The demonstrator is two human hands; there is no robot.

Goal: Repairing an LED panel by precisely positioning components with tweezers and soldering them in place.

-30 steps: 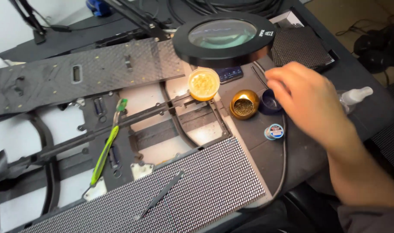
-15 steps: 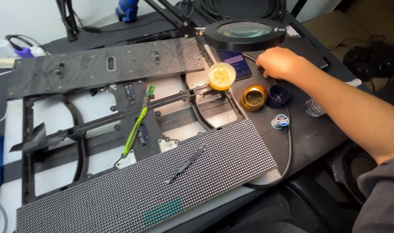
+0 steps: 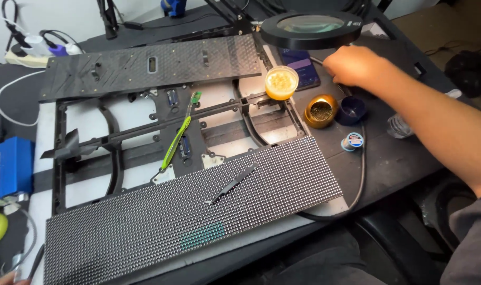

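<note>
Your right hand (image 3: 354,66) reaches under the magnifier lamp (image 3: 310,29), just beside the phone (image 3: 299,67) on the table (image 3: 393,158); I cannot tell its grip. Your left hand is unseen.

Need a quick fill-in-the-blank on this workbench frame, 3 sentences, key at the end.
1. The right hand reaches just below the round ____ lamp.
2. A slim black tool lies on top of the ____ panel.
3. The brass tip-cleaner pot sits between the small yellow flux tub and a dark ____ cup.

Missing words: magnifier; LED matrix; blue
</note>
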